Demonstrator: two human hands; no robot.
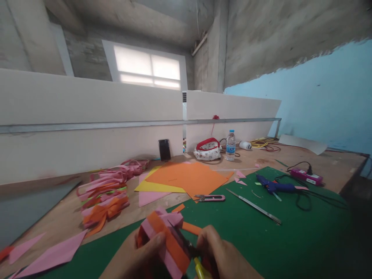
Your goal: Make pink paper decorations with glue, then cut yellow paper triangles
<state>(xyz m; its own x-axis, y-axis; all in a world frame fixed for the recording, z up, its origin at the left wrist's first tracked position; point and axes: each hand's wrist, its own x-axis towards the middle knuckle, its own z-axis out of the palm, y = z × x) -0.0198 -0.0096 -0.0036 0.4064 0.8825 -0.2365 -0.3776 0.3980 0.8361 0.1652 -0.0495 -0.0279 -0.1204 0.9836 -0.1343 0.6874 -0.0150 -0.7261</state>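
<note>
Green mat (pixel 232 221); folded piece (pixel 173 247) held above it, bottom centre.
Left hand (pixel 142 252) pinches the folded piece; right hand (pixel 219 250) grips scissors (pixel 189 247). Advised: hold folds firm, thumb clear of the cut.

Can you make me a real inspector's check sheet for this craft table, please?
Surface: wooden table, partly covered by a green mat.
Job's things: pink-and-orange piece, yellow-handled scissors.
Clutter: pink scraps, orange sheets, phone, water bottle, glue gun.
Hands: left hand holds the piece; right hand holds the scissors.
Cables: black cable by the glue gun; yellow cables farther back.
Surroundings: white panels, window, blue wall.
</note>
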